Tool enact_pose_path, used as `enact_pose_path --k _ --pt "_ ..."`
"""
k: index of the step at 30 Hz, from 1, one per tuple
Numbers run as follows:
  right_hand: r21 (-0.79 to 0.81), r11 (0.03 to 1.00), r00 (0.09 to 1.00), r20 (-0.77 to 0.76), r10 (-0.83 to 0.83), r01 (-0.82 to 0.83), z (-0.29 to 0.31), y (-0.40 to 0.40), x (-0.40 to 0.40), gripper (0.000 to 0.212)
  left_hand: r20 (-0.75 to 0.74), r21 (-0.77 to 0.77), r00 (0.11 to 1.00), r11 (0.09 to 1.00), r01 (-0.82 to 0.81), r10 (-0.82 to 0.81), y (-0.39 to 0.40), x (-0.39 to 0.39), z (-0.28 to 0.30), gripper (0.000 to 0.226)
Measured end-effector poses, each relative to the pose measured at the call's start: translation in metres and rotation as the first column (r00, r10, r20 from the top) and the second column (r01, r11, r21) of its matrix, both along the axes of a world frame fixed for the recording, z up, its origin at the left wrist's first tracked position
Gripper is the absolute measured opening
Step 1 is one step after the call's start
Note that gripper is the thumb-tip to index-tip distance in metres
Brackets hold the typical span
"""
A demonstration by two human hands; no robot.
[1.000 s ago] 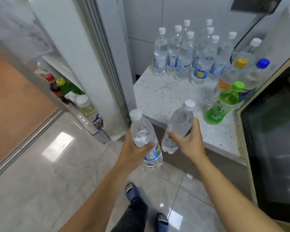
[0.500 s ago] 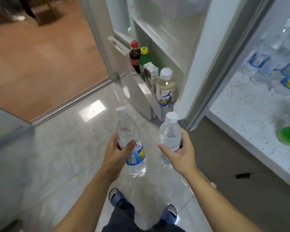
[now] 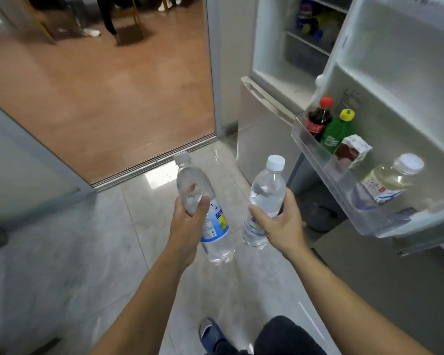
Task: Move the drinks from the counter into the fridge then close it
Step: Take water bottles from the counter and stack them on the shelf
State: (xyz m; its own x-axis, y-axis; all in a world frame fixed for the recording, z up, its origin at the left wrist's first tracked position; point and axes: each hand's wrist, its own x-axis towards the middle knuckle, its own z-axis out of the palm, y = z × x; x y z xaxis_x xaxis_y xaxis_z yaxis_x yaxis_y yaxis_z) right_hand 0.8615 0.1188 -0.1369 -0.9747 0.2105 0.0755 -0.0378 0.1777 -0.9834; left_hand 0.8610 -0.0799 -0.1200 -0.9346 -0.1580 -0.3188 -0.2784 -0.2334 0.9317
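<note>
Open fridge [image 3: 280,42], two gripped bottles [image 3: 215,226]

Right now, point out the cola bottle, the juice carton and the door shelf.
cola bottle [image 3: 317,121], head view, dark body above the label.
juice carton [image 3: 352,151], head view, front face.
door shelf [image 3: 344,193], head view, clear front wall.

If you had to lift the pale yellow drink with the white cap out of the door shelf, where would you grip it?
Probably the pale yellow bottle by its shoulder below the cap, from above: the door shelf wall covers its lower body, and the carton crowds one side.
</note>
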Motion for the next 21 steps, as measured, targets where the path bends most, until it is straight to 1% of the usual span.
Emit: enact_pose_path --k 2,4,6,8,10,12,16,19,21 --pt "-0.012 1.000 0.999 0.031 -0.021 0.022 0.001 -0.016 -0.021 0.053 0.027 0.051 0.999 0.998 -0.027 0.026 -0.016 -0.022 0.002 0.064" --pt "-0.021 0.999 0.999 0.037 -0.039 0.040 0.003 -0.027 -0.043 0.051 0.045 0.112 0.998 0.993 -0.038 0.033 -0.026 -0.046 0.003 0.062" --pt "-0.014 0.998 0.998 0.027 -0.058 0.058 0.006 -0.033 -0.068 0.047 0.062 0.146 0.998 0.989 -0.034 0.025 -0.033 -0.072 0.004 0.071" --pt "-0.003 0.997 0.997 0.022 -0.079 0.079 0.009 -0.035 -0.095 0.049 0.081 0.180 0.997 0.984 -0.016 0.001 -0.035 -0.101 0.006 0.084" --pt "0.011 0.995 0.995 0.015 -0.097 0.097 0.011 -0.033 -0.126 0.050 0.091 0.203 0.995 0.979 0.016 -0.035 -0.035 -0.135 0.009 0.088" --pt "0.015 0.992 0.992 0.013 -0.122 0.122 0.011 -0.029 -0.160 0.049 0.086 0.213 0.993 0.975 0.059 -0.079 -0.031 -0.174 0.013 0.083" --pt "0.005 0.977 0.977 0.026 -0.213 0.213 0.018 -0.017 -0.234 0.058 0.031 0.229 0.978 0.954 0.194 -0.206 -0.013 -0.263 0.027 0.064" --pt "0.004 0.958 0.958 0.011 -0.288 0.288 0.031 -0.004 -0.289 0.050 -0.005 0.193 0.963 0.944 0.267 -0.271 0.011 -0.325 0.042 0.053" --pt "0.015 0.942 0.942 -0.010 -0.336 0.336 0.041 0.008 -0.322 0.049 -0.041 0.170 0.955 0.939 0.298 -0.295 0.029 -0.363 0.052 0.048"
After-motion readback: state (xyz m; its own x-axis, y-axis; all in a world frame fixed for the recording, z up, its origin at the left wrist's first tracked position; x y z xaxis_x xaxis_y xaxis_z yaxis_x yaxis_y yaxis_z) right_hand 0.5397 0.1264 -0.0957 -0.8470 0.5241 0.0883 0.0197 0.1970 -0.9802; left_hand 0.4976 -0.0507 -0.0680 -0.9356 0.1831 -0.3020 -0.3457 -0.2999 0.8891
